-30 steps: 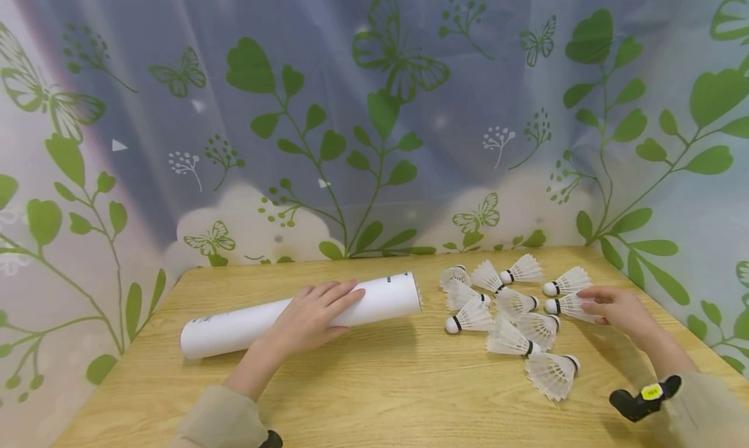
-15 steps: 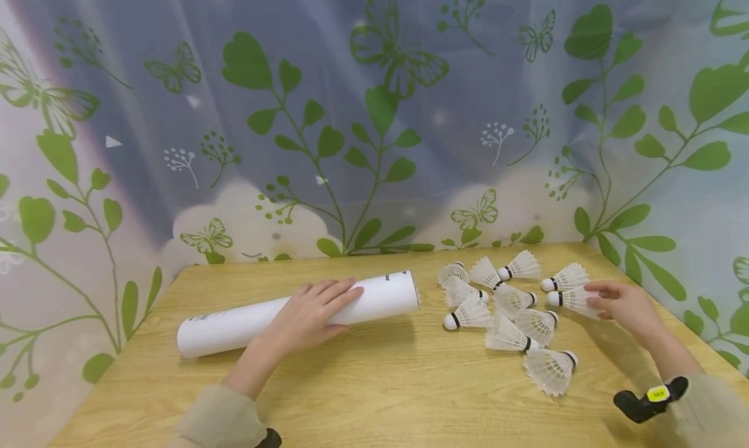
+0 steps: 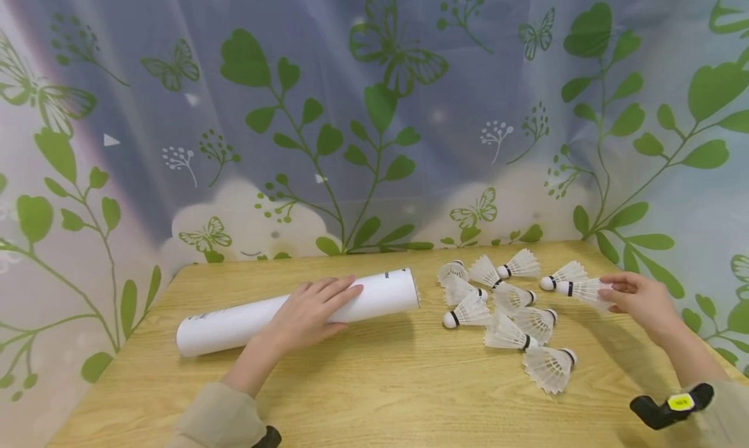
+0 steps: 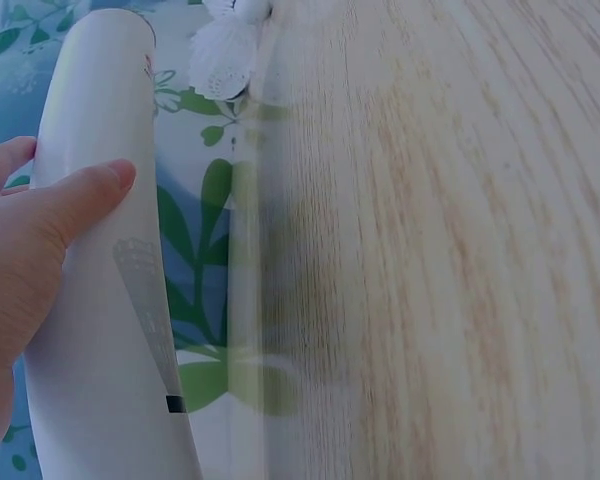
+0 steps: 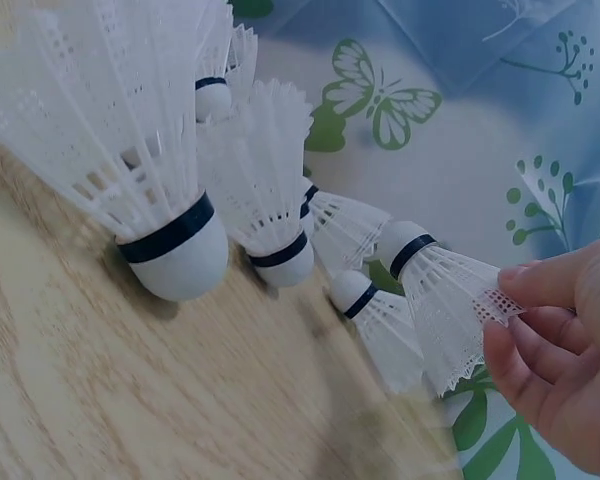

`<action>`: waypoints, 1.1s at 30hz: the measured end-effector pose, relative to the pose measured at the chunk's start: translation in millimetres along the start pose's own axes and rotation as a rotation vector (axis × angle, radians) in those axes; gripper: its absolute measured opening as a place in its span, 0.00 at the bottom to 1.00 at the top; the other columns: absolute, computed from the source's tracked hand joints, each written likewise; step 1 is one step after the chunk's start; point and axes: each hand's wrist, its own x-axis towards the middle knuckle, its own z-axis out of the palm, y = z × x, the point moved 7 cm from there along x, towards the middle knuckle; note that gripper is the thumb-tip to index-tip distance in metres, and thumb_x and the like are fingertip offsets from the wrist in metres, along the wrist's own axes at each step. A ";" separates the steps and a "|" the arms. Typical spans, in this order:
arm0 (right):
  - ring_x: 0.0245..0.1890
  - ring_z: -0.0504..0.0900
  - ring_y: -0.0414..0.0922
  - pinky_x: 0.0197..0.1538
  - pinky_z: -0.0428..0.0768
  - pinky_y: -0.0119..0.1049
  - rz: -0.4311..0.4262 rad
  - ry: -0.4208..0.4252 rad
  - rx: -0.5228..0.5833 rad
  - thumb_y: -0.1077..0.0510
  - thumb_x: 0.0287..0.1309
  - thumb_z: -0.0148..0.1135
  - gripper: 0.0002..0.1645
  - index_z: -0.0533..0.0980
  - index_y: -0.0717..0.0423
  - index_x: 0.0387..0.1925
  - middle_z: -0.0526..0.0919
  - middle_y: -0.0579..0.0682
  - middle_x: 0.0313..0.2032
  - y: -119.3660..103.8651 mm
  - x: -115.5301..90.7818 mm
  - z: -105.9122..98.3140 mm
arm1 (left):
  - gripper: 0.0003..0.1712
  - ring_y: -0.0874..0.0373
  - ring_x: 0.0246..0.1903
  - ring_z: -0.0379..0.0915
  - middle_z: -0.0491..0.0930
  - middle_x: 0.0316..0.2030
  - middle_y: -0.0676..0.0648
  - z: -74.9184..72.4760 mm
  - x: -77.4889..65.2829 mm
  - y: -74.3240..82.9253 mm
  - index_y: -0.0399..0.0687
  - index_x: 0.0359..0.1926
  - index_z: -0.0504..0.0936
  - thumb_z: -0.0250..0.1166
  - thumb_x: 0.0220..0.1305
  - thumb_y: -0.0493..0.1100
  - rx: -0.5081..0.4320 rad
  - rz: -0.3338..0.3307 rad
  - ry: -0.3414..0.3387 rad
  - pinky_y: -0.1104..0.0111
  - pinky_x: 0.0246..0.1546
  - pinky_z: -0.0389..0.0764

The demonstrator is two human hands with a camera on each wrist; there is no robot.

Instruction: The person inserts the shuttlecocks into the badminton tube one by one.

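A long white tube (image 3: pixel 246 324) lies slanted over the left half of the table, its right end raised off the wood. Across its middle is my left hand (image 3: pixel 307 313), gripping it; the left wrist view shows the thumb on one side of the tube (image 4: pixel 100 300) and fingertips at the other. At the right, my right hand (image 3: pixel 640 302) pinches the skirt edge of a white shuttlecock (image 5: pixel 445 295) between thumb and fingers. That shuttlecock is held above the table with its cork pointing left. Right behind it lies another shuttlecock (image 3: pixel 564 276).
Several more shuttlecocks lie in a loose cluster between the tube and my right hand, among them a front one (image 3: pixel 550 370) and a left one (image 3: pixel 468 313). The wooden table (image 3: pixel 380 389) ends at a patterned curtain (image 3: pixel 409 142) behind and at the sides.
My right hand has closed on the shuttlecock's skirt, lifted it and drawn it slightly to the right. The left hand and the tube have stayed in place.
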 end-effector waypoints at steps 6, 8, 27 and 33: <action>0.29 0.77 0.31 0.33 0.80 0.32 0.001 0.006 -0.019 0.53 0.64 0.55 0.30 0.66 0.76 0.56 0.75 0.31 0.33 -10.4 -6.1 -3.9 | 0.46 0.49 0.51 0.71 0.70 0.59 0.46 0.9 -0.2 0.2 0.48 0.63 0.67 0.75 0.43 0.51 0.015 -0.001 -0.010 0.55 0.41 0.77; 0.29 0.77 0.30 0.32 0.78 0.31 0.003 0.006 -0.038 0.51 0.63 0.55 0.31 0.67 0.74 0.56 0.75 0.29 0.32 -15.1 -7.6 -4.1 | 0.45 0.49 0.51 0.71 0.70 0.59 0.46 0.8 -0.2 0.4 0.48 0.63 0.68 0.75 0.43 0.51 0.017 -0.001 -0.011 0.55 0.41 0.77; 0.36 0.73 0.24 0.36 0.72 0.27 -0.123 -0.018 -0.048 0.49 0.58 0.61 0.26 0.75 0.65 0.50 0.79 0.29 0.35 -88.0 -12.6 24.5 | 0.45 0.49 0.50 0.72 0.71 0.59 0.45 -0.7 -0.3 1.1 0.48 0.63 0.68 0.76 0.43 0.51 0.023 0.003 -0.001 0.55 0.41 0.77; 0.36 0.75 0.27 0.35 0.74 0.25 -0.183 -0.021 0.002 0.53 0.58 0.62 0.23 0.76 0.66 0.49 0.80 0.33 0.36 -106.6 -11.9 40.3 | 0.45 0.48 0.50 0.72 0.72 0.58 0.45 -1.8 -1.3 1.2 0.47 0.63 0.69 0.76 0.42 0.50 0.021 0.007 0.016 0.54 0.40 0.77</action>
